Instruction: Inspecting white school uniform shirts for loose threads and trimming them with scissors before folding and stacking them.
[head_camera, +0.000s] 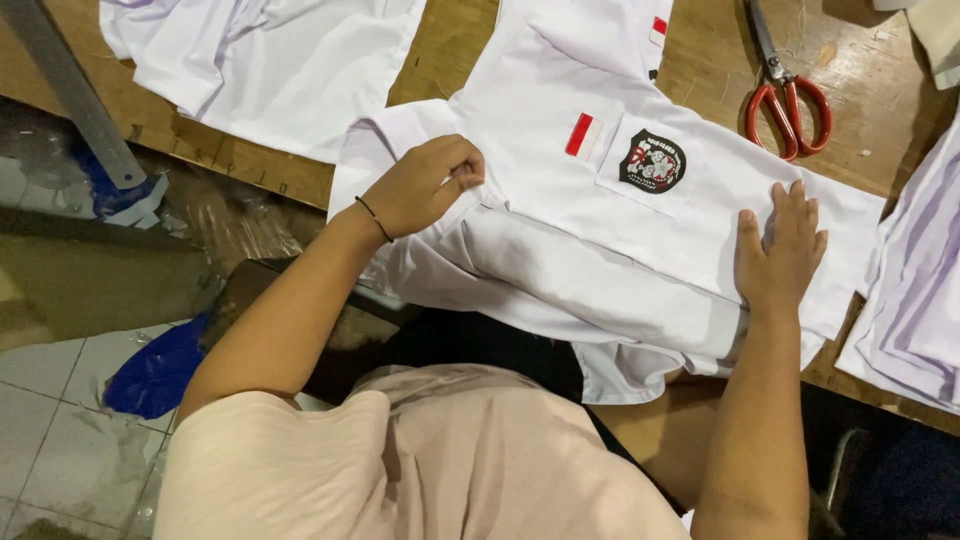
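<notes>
Wooden and scuffed, the bench carried several white garments, and beyond its near edge a tiled floor showed with a blue plastic scrap on it. No container stood in view; the only pocket was the chest pocket of the white shirt, flat and bearing a dark round badge, with a small red-and-white patch just beside it.

That shirt lay across the near edge of the bench, its folded sleeve and lower layers hanging over toward the person. Its long axis ran slantwise, from the far middle of the bench down toward the near right.

The left hand was closed, fingers pinching a fold of the shirt's cloth at its left side. The right hand lay flat, fingers together, pressing the shirt's right part.

Another white garment lay at the far left, well apart. Red-handled scissors rested on bare wood at the far right, near the shirt. A stack of pale cloth crowded the right edge.
</notes>
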